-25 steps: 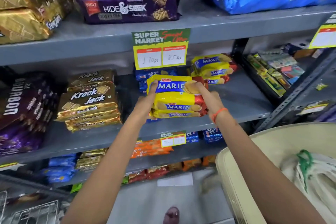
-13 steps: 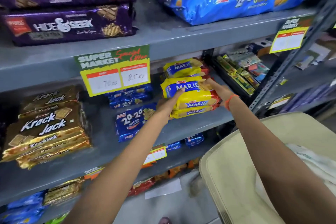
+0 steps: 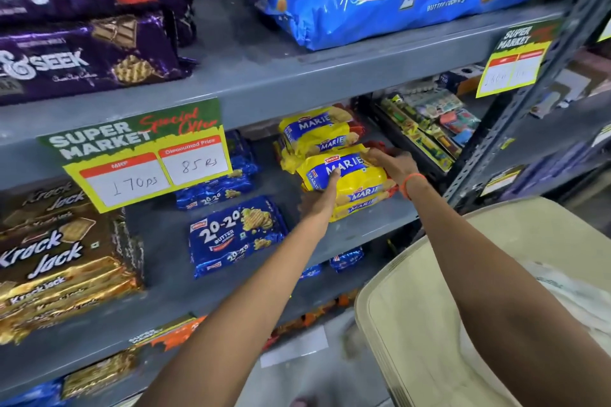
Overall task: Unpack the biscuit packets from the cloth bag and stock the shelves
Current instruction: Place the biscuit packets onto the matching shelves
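Observation:
A stack of yellow Marie biscuit packets (image 3: 358, 180) rests on the grey middle shelf (image 3: 373, 218), in front of more Marie packets (image 3: 317, 132) at the back. My left hand (image 3: 319, 198) presses against the stack's left side, fingers on the top packet. My right hand (image 3: 390, 163), with an orange wrist band, grips the top packet's right end. The beige cloth bag (image 3: 429, 324) stands open at lower right, white plastic inside it.
Blue 20-20 cookie packets (image 3: 236, 235) lie left of the Marie stack, gold Krack Jack packs (image 3: 59, 258) further left. Purple Hide & Seek (image 3: 82, 56) and blue 20-20 Gold packs (image 3: 396, 6) fill the upper shelf. A price tag (image 3: 139, 155) hangs from its edge. Slotted upright post (image 3: 515, 122) at right.
Both hands carried the Marie stack rightward and deeper onto the middle shelf, setting it down in front of the other Marie packets. The view shifted right and closer.

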A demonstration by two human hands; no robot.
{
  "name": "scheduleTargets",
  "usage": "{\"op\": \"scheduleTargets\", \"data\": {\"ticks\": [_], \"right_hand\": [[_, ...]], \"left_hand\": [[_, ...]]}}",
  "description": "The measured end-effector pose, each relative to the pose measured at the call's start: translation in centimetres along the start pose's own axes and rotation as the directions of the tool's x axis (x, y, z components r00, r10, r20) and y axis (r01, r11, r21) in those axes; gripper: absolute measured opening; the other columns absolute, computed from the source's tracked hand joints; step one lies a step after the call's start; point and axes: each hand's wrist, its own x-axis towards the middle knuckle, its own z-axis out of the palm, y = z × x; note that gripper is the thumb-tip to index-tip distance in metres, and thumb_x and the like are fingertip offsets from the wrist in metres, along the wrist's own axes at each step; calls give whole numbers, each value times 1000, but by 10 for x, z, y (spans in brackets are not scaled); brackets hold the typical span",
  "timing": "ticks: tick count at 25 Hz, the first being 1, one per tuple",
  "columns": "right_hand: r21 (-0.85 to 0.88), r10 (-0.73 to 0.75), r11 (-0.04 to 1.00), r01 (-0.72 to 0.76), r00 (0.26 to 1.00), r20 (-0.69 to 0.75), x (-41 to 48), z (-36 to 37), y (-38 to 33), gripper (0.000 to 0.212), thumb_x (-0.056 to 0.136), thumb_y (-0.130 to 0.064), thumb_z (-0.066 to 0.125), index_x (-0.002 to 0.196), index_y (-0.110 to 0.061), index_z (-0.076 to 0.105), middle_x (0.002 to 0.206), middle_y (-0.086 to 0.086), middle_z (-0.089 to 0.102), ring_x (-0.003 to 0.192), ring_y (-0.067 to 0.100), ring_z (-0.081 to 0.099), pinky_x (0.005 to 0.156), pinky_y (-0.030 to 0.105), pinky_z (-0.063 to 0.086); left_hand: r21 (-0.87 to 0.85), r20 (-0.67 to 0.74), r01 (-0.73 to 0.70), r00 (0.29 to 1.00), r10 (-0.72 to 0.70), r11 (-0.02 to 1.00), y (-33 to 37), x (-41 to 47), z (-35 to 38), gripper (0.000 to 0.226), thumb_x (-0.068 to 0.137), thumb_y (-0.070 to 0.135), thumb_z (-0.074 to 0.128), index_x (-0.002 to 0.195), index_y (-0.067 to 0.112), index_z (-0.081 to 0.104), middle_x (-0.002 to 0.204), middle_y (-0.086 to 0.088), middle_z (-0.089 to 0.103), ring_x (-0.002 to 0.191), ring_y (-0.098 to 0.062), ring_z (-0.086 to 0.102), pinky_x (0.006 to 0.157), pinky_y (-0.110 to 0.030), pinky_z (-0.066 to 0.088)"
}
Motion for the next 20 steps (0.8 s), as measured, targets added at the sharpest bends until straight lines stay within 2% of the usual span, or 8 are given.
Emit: {"op": "scheduleTargets", "data": {"ticks": [4, 7, 10, 12, 13, 15, 17, 20], "right_hand": [[-379, -13, 925, -35, 992, -125, -8, -2, -6, 69, 83, -64, 49, 118, -6, 55, 117, 21, 64, 108, 37, 60, 84, 41, 45], [-496, -118, 869, 6, 974, -196, -21, -7, -11, 66, 92, -57, 37, 132, -4, 42, 129, 27, 54, 121, 42, 51, 98, 50, 44], [-502, -200, 862, 65, 955, -221, -44, -24, -9, 56, 97, -45, 36, 131, -1, 42, 130, 28, 52, 121, 41, 49, 97, 47, 43], [-507, -158, 862, 18, 959, -235, -63, -52, 7, 47, 98, -37, 40, 123, 2, 47, 124, 28, 57, 115, 40, 54, 90, 43, 45], [-486, -95, 873, -44, 962, -257, -75, -72, 20, 44, 98, -34, 41, 121, 2, 50, 123, 28, 59, 115, 41, 55, 91, 42, 45], [-413, 41, 894, -175, 949, -314, -99, -116, 52, 42, 97, -31, 42, 121, 2, 54, 127, 27, 58, 118, 41, 54, 96, 42, 43], [-299, 152, 913, -279, 910, -385, -131, -163, 90, 41, 97, -28, 43, 119, 4, 57, 127, 28, 57, 120, 41, 53, 99, 40, 42], [98, 381, 919, -382, 799, -466, -185, -214, 140, 39, 96, -27, 45, 109, 8, 57, 116, 27, 58, 113, 35, 55, 92, 35, 41]], "left_hand": [[239, -149, -74, 982, 112, 968, 10, -10, 2, 106, 84, 67, 47, 150, 0, -1, 157, -25, 10, 146, -40, 12, 118, -49, 20], [479, -173, -277, 900, 399, 833, 14, -23, 10, 94, 91, 52, 48, 150, 1, -4, 159, -25, -7, 149, -36, -5, 121, -47, 6], [660, -43, -525, 688, 725, 537, 11, -47, 36, 63, 91, 33, 51, 145, 8, 31, 156, -22, 21, 146, -34, 15, 119, -44, 14], [644, 115, -680, 540, 834, 351, 6, -67, 63, 41, 89, 21, 50, 129, 13, 52, 138, -15, 50, 131, -33, 38, 109, -40, 29], [609, 181, -731, 504, 845, 306, 0, -78, 80, 35, 88, 17, 49, 122, 13, 57, 127, -13, 57, 121, -33, 45, 101, -40, 35], [543, 304, -793, 492, 816, 276, -15, -96, 112, 29, 87, 12, 47, 113, 11, 60, 112, -16, 63, 108, -36, 51, 93, -42, 36], [529, 432, -821, 479, 764, 216, -36, -114, 150, 27, 89, 12, 45, 111, 10, 59, 110, -17, 63, 107, -36, 52, 93, -42, 35], [499, 569, -850, 469, 676, 170, -66, -143, 204, 31, 90, 14, 44, 118, 12, 58, 119, -13, 61, 115, -33, 50, 97, -40, 36]]}}
